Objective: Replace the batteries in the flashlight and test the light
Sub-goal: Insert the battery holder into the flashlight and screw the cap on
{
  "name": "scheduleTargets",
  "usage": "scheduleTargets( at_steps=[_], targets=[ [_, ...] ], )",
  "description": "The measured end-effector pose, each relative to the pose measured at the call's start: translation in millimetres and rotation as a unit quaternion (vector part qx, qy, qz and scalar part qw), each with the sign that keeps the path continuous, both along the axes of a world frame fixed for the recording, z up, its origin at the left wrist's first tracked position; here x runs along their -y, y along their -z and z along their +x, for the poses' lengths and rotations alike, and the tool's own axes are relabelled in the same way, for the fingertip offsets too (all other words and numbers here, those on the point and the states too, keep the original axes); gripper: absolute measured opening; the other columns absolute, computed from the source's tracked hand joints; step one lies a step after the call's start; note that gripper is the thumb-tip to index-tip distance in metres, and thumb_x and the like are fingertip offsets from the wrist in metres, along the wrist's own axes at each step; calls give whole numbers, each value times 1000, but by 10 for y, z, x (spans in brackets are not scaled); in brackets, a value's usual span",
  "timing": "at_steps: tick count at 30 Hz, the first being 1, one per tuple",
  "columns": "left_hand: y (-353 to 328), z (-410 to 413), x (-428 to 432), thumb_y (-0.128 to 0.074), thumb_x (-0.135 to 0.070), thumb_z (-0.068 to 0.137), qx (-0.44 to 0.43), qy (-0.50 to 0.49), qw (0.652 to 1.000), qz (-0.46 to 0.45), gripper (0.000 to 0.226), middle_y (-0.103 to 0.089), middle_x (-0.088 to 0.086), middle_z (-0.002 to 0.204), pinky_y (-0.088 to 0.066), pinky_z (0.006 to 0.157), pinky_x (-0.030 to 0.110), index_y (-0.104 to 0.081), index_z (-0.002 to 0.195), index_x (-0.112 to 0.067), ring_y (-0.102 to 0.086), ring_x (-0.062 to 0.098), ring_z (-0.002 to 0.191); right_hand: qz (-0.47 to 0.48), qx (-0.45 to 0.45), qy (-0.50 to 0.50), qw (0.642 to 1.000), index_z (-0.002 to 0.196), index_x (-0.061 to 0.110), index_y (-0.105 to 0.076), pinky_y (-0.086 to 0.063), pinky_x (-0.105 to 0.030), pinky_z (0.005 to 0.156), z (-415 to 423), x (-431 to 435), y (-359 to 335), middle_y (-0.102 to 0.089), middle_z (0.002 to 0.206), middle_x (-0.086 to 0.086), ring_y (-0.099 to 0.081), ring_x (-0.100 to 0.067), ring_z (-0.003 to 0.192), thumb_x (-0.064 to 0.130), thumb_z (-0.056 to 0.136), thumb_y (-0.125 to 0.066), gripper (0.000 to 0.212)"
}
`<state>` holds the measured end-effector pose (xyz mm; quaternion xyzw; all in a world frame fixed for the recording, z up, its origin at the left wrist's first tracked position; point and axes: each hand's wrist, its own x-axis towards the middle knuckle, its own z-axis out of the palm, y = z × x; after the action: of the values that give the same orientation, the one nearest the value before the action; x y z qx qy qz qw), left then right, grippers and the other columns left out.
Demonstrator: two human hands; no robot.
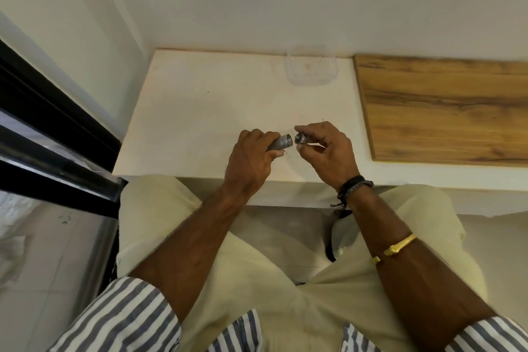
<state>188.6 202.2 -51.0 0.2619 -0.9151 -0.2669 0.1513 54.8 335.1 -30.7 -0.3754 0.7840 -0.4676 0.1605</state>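
Nearest the bottom of the frame, striped sleeves and pale trousers, the person seated at the white desk. Up at centre frame, the left hand has its fingers wrapped shut around the flashlight body, open end pointing right. Just beside it, a small gap between, the right hand pinches the end cap in its fingertips. So the flashlight is in two pieces, held just above the desk. I'd say this is the cap coming off or going back on; no batteries show anywhere, so I can't tell which. The next move wants cap and barrel lined up squarely. Further back, a clear plastic container near the wall, and a wooden board at right.
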Motion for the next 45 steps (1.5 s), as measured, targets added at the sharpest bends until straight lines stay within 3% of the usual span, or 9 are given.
scheduleTargets(
  at_steps=[8, 16, 23, 26, 28, 32, 34, 39, 45],
  targets=[
    [-48, 37, -24, -60, -28, 97, 4, 27, 999, -27, 30, -64, 7, 105, -47, 79, 42, -62, 124, -16, -48, 25, 97, 9, -11, -18, 1000, 108, 27, -73, -43, -63, 108, 18, -52, -34, -72, 91, 19, -70, -2, 84, 19, 82, -82, 28],
    [9, 25, -30, -60, -29, 96, 12, 40, 999, -27, 32, -67, 8, 110, -48, 81, 40, -62, 125, -16, -50, 25, 99, 25, -44, -29, 998, 105, 24, -75, -39, -60, 113, 27, -78, -81, -71, 91, 18, -73, -9, 87, 18, 81, -84, 26],
    [-21, 35, -19, -61, -27, 96, -1, 44, 998, -39, 31, -67, 9, 108, -47, 79, 40, -63, 124, -14, -51, 26, 98, 16, -40, -32, 999, 114, 17, -74, -49, -19, 104, 49, -95, -79, -76, 83, 5, -71, -1, 74, 29, 87, -80, 30],
    [-54, 38, -22, -62, -25, 95, -2, 51, 997, -58, 30, -68, 10, 107, -44, 78, 37, -64, 122, -12, -51, 27, 98, 24, -31, -43, 998, 114, 13, -72, -55, -9, 74, 56, -89, -73, -76, 81, -3, -72, -5, 70, 27, 89, -77, 28],
    [-63, 44, -21, -63, -24, 95, -5, 55, 996, -65, 29, -68, 10, 106, -42, 77, 35, -65, 121, -12, -51, 27, 97, 21, -52, -43, 998, 112, 13, -72, -52, -5, 76, 61, -83, -75, -75, 82, 0, -71, -7, 70, 24, 88, -79, 27],
    [-57, 51, -20, -60, -24, 97, -2, 57, 998, -41, 31, -67, 10, 108, -45, 80, 39, -63, 124, -11, -50, 27, 98, 35, -86, -36, 995, 108, 17, -76, -47, -46, 109, 43, -80, -105, -71, 89, 14, -64, 6, 82, 18, 82, -84, 27],
    [-48, 53, -6, -60, -24, 97, -1, 63, 998, -31, 30, -67, 9, 106, -46, 79, 41, -63, 123, -11, -50, 26, 97, 37, -89, -42, 994, 107, 17, -77, -47, -48, 110, 39, -83, -103, -71, 93, 15, -65, 6, 84, 15, 82, -84, 27],
    [-29, 77, 19, -59, -23, 97, 2, 80, 997, -10, 26, -66, 7, 104, -47, 76, 42, -64, 120, -12, -47, 22, 93, 10, -100, -59, 993, 108, 13, -77, -35, 7, 89, 37, -83, -71, -75, 96, 4, -68, -4, 84, 7, 82, -82, 28],
    [-93, 83, 9, -64, -24, 93, -21, 77, 995, -55, 25, -68, 4, 102, -47, 75, 39, -66, 115, -14, -51, 23, 93, 36, -22, -22, 999, 89, 10, -72, -55, -12, 55, 85, -51, -51, -71, 66, 3, -69, -4, 55, 45, 92, -69, 35]
  ],
)
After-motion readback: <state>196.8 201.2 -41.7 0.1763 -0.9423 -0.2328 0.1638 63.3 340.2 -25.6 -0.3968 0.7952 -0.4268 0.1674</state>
